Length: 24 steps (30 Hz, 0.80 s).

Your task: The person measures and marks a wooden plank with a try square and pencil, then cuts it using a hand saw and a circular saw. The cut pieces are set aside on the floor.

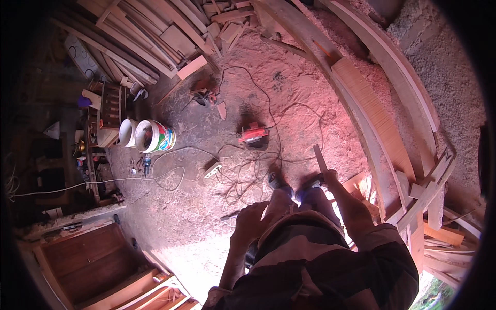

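My right hand (330, 178) is closed round the lower end of a narrow flat strip (320, 157), which points up and away from me. Whether it is wood or a metal tool I cannot make out. My left hand (250, 221) hangs at my left side, back upward, its fingertips mostly hidden. A short dark bar (229, 215) shows just beyond it; whether the hand holds it is unclear. On the floor ahead sits a red power tool (253, 135) with a cord.
Tangled cords and a pale power strip (212, 170) lie ahead of my feet. Two buckets (155, 136) stand left, near a cluttered shelf (93, 150). Stacked boards (155, 36) fill the far left. A long curved timber (356, 108) runs along the right, with a wooden cabinet (88, 253) at lower left.
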Available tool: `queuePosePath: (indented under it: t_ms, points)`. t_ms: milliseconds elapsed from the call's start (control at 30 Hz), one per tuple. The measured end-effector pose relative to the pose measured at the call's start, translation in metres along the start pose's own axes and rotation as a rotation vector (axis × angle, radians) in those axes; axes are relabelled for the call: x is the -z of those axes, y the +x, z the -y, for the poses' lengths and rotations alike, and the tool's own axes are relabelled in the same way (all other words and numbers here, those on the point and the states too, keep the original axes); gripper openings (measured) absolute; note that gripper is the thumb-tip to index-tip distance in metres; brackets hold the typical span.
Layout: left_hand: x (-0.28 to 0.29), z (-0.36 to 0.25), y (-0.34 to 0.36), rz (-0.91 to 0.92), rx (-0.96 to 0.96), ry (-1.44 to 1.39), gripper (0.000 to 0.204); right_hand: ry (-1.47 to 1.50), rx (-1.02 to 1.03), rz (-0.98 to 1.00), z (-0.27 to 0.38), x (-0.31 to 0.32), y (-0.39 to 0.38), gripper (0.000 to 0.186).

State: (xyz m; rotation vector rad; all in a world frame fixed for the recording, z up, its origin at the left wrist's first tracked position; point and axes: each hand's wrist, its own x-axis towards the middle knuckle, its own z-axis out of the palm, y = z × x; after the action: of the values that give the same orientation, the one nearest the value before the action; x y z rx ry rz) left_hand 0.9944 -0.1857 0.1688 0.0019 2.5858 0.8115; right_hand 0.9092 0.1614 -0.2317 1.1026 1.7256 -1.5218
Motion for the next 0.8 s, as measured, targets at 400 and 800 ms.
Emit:
queuePosePath:
  t_ms: [400, 800]
  points:
    - [0.037, 0.08, 0.057, 0.023, 0.204, 0.076, 0.054, -0.009, -0.008, 0.194, 0.122, -0.075, -0.004, 0.02]
    - [0.001, 0.239, 0.148, 0.082, 0.134, -0.094, 0.042, 0.203, 0.029, 0.359, 0.226, -0.245, 0.028, 0.018]
